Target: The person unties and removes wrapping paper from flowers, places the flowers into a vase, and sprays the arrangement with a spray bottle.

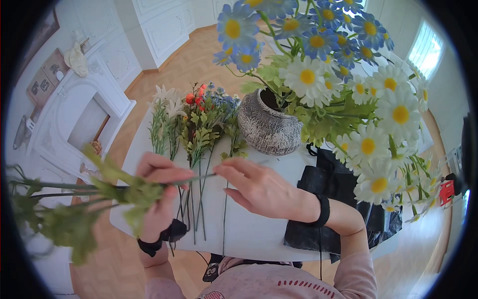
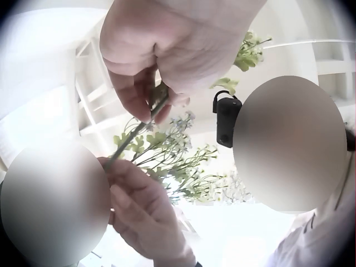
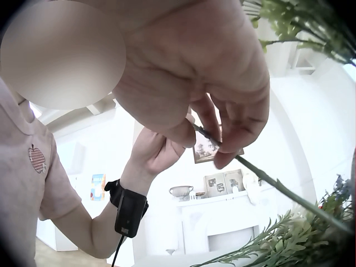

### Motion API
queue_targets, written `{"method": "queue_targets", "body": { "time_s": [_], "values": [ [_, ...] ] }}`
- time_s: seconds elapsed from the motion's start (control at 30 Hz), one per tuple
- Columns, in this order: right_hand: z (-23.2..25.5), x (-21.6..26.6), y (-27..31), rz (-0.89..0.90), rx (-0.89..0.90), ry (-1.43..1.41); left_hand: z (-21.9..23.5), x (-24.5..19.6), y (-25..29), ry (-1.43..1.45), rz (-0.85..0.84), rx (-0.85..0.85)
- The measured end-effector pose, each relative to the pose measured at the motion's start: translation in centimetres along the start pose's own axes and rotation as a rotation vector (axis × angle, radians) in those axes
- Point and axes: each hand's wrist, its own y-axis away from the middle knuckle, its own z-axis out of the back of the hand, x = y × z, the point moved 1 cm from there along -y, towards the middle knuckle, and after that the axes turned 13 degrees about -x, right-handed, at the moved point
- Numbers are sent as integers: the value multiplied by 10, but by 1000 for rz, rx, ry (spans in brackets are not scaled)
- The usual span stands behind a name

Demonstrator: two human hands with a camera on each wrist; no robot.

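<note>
A leafy green flower stem (image 1: 201, 176) lies crosswise between my two hands above the table. My left hand (image 1: 159, 199) grips it near its green leaves (image 1: 137, 202), which spread to the left, blurred. Toward the stem's bare end, my right hand (image 1: 264, 189) pinches it with thumb and fingertips. Seen from the left wrist, the stem (image 2: 130, 142) slants down from the left fingers to the right hand (image 2: 142, 217). In the right wrist view, thumb and fingers of the right hand (image 3: 211, 67) close around the stem (image 3: 272, 181).
On the white table (image 1: 134, 199), a textured grey vase (image 1: 269, 124) holds blue daisies (image 1: 318, 42) and white daisies (image 1: 368, 144) that lean right. Several flower stems with red blossoms (image 1: 195, 97) and white lilies (image 1: 169, 102) lie at the back left. Black wrapping (image 1: 318, 229) covers the right.
</note>
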Motion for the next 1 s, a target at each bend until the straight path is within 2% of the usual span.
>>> {"method": "queue_targets", "body": {
  "time_s": [0.03,0.07,0.13,0.17,0.23,0.37,0.5,0.53,0.6,0.67,0.73,0.83,0.87,0.9,0.93,1.0],
  "values": [
    [5,0,1,47,-147,33,5,-2,-7,-4,-53,-104],
    [9,-1,3,48,-143,33,10,-4,-14,-8,-106,-208],
    [18,-4,11,-84,-4,27,18,-7,-36,-37,-165,-292],
    [21,-8,17,-82,-2,29,23,-5,-48,-36,-166,-295],
    [18,-18,34,-157,101,-114,29,-2,-72,4,-240,-397],
    [15,-22,71,-203,194,12,15,-6,-112,28,-244,-488],
    [21,-19,88,-264,291,79,-18,9,-140,131,-244,-205],
    [23,-17,88,-293,317,69,-28,12,-144,129,-243,-206],
    [27,-10,82,-299,294,73,-50,20,-146,43,-37,-108],
    [31,-8,75,-301,267,83,-64,28,-141,-19,-52,-65],
    [36,-7,69,-176,220,101,-78,37,-136,-147,-76,28],
    [37,-10,72,-170,195,78,-90,69,-127,-279,-104,121],
    [38,-14,75,-167,193,80,-93,79,-121,-437,-577,122],
    [37,-21,80,-154,277,182,-95,89,-116,-586,-1052,115],
    [36,-28,86,-141,361,284,-96,86,-113,-587,-1054,112],
    [35,-46,108,-206,341,238,-104,76,-107,-239,-731,55]
  ]
}}
